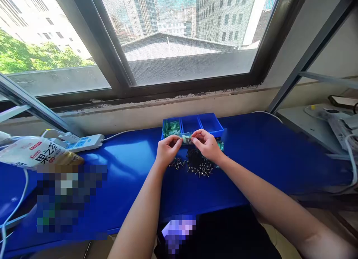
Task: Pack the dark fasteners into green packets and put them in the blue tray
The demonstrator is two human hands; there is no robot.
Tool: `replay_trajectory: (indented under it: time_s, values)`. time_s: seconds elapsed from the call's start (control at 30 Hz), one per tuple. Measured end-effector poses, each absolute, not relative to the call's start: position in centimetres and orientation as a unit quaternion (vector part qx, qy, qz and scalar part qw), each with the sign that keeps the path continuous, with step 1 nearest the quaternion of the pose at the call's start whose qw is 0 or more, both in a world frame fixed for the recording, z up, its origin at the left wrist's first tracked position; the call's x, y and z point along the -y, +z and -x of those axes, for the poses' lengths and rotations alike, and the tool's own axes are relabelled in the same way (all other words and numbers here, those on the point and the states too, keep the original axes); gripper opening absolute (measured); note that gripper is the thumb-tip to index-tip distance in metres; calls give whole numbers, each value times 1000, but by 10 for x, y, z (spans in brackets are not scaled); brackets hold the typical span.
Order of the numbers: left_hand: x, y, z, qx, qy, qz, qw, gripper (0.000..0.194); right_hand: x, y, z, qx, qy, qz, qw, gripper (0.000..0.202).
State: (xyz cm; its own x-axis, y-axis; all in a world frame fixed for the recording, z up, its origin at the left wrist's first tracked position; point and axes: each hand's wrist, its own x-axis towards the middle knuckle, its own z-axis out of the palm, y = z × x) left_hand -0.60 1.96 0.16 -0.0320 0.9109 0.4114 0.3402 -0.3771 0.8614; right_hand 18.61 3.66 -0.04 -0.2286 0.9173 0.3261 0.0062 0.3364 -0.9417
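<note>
Between my two hands is a small clear plastic bag [187, 139] with a greenish tint, held above the blue table. My left hand [168, 149] pinches its left end and my right hand [205, 143] pinches its right end. Below the hands lie a pile of small black parts [195, 159] and several metal screw-like pieces [203, 169]. A smaller group of metal pieces [177, 163] sits by my left wrist. Just behind, a blue tray [215, 131] with three compartments holds green-tinted packets [172, 128] in its left one. Another green packet [220, 146] shows partly behind my right hand.
A white power strip [89, 142] and a bottle with a printed label [41, 152] are at the left of the blue table [131, 180]. Metal frame legs rise at both sides. A window [179, 46] is ahead. White equipment [332, 121] stands at the right.
</note>
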Motion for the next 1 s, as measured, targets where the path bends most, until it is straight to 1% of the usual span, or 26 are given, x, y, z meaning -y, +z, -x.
replay_trajectory:
  time_s: [0.1,0.2,0.37,0.5,0.6,0.67,0.77,1.0]
  values:
    - [-20,2,7,-492,532,-639,259,24,-36,-2,-186,658,412,377,506,27]
    - [-20,1,6,-490,533,-641,254,25,-37,-3,-187,650,406,385,513,31]
    - [-20,0,4,-487,545,-634,254,25,-38,-4,-187,649,396,389,520,26]
    - [-20,0,2,-481,562,-617,267,28,-39,-4,-188,662,378,395,513,27]
    - [-19,0,2,-471,566,-613,286,29,-39,-5,-188,668,361,385,524,26]
    - [-19,0,1,-467,566,-609,302,30,-40,-6,-187,664,369,379,529,25]
    - [-18,0,1,-464,568,-600,319,31,-39,-7,-187,646,414,369,524,27]
    - [-17,1,5,-447,575,-611,311,27,-38,-4,-188,627,462,351,520,33]
